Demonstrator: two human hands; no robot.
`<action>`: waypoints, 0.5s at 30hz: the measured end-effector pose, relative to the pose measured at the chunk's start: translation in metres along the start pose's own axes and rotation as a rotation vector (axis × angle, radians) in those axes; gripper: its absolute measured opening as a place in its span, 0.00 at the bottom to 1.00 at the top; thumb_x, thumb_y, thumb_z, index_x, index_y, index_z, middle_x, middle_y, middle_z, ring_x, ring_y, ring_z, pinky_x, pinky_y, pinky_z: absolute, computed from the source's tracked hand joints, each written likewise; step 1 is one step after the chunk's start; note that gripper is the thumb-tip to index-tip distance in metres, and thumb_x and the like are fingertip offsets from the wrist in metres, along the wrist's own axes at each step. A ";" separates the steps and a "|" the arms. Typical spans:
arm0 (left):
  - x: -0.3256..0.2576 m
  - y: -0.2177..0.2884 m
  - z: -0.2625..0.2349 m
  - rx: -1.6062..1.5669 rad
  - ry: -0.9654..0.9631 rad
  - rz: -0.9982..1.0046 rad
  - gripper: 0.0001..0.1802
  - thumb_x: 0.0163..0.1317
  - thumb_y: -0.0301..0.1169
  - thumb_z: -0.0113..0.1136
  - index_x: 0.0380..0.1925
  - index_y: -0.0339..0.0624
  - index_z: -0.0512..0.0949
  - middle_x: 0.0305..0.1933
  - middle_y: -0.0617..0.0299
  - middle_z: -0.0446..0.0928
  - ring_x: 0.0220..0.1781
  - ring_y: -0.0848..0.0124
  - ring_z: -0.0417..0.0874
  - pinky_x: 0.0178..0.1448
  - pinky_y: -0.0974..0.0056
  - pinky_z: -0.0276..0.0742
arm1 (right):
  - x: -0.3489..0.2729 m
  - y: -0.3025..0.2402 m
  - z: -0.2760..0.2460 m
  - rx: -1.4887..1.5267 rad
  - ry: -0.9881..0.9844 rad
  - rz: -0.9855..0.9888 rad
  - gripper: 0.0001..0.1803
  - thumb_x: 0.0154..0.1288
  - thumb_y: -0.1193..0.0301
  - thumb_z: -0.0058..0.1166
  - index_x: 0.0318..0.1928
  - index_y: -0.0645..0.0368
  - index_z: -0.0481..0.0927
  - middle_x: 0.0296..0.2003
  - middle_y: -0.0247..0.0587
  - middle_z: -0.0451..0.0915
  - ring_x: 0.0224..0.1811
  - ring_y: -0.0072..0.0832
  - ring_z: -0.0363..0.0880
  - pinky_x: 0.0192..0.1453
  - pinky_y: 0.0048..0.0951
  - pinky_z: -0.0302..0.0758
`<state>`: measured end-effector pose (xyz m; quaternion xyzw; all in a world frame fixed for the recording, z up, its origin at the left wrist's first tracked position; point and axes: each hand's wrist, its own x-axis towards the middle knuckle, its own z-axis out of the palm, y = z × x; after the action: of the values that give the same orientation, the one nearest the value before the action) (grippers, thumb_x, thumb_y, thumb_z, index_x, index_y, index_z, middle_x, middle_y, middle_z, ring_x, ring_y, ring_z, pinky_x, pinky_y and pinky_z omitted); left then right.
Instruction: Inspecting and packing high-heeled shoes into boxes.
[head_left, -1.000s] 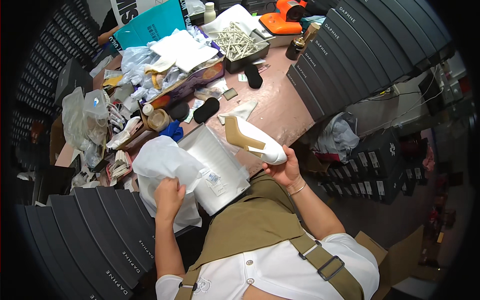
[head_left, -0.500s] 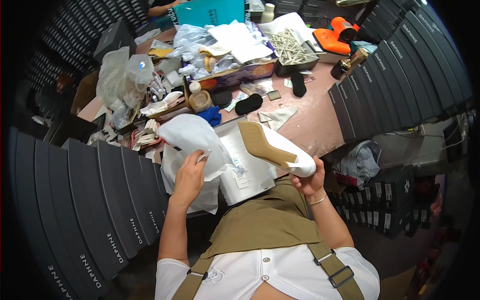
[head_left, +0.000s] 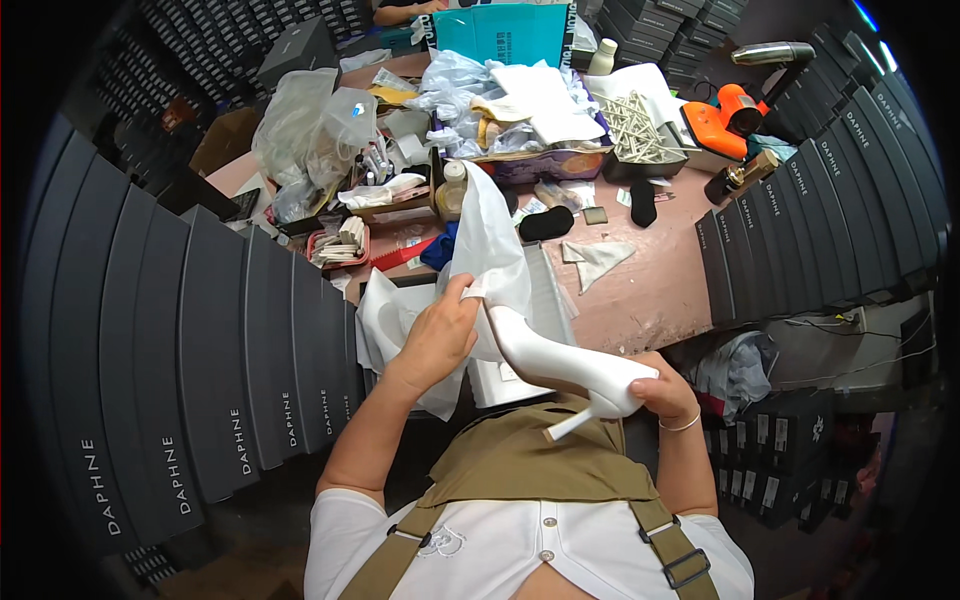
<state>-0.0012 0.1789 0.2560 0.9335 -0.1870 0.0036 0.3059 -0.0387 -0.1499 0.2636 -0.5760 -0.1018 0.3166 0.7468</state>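
Note:
A white high-heeled shoe (head_left: 570, 365) lies on its side in the air above my lap, its toe to the left and its heel pointing down. My right hand (head_left: 665, 390) is closed round the back of it. My left hand (head_left: 440, 335) pinches a sheet of thin white tissue paper (head_left: 488, 235), which stands up above the fingers and hangs close to the toe. More white tissue drapes below my left wrist. Behind the shoe an open white-lined shoebox (head_left: 552, 290) rests at the table's near edge, partly hidden by the paper and the shoe.
Dark shoeboxes stand in rows at the left (head_left: 215, 330) and right (head_left: 800, 215). On the pink table (head_left: 655, 290) are a white cloth (head_left: 598, 262), black oval pads (head_left: 546, 223), a box of white sticks (head_left: 632, 128) and an orange tool (head_left: 722, 122). Someone's arm shows at the far edge.
My right hand has turned the shoe from sole-up to its side, heel downward. My left hand has moved right with the tissue, toward the toe. The view has shifted left.

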 end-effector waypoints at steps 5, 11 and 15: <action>-0.006 0.005 0.031 -0.129 0.308 0.062 0.23 0.49 0.20 0.51 0.48 0.22 0.69 0.65 0.40 0.59 0.47 0.46 0.79 0.51 0.54 0.76 | 0.016 0.013 0.020 -0.135 0.216 0.044 0.21 0.65 0.64 0.53 0.47 0.73 0.77 0.35 0.43 0.81 0.34 0.24 0.79 0.39 0.24 0.75; -0.033 0.016 0.061 -0.267 0.170 -0.067 0.26 0.48 0.19 0.52 0.52 0.24 0.68 0.73 0.41 0.49 0.46 0.48 0.80 0.46 0.55 0.78 | 0.026 0.045 -0.003 0.732 0.321 0.046 0.32 0.68 0.47 0.42 0.54 0.65 0.73 0.36 0.46 0.80 0.26 0.33 0.78 0.23 0.26 0.76; -0.024 0.027 0.052 -0.286 0.042 -0.091 0.27 0.49 0.19 0.53 0.54 0.26 0.68 0.74 0.41 0.47 0.53 0.45 0.77 0.50 0.57 0.76 | 0.031 0.061 -0.003 0.922 0.300 0.105 0.32 0.68 0.44 0.39 0.54 0.59 0.74 0.37 0.43 0.80 0.24 0.33 0.73 0.20 0.23 0.71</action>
<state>-0.0386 0.1380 0.2262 0.8876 -0.1365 -0.0173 0.4396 -0.0343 -0.1255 0.1997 -0.2288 0.1870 0.2795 0.9135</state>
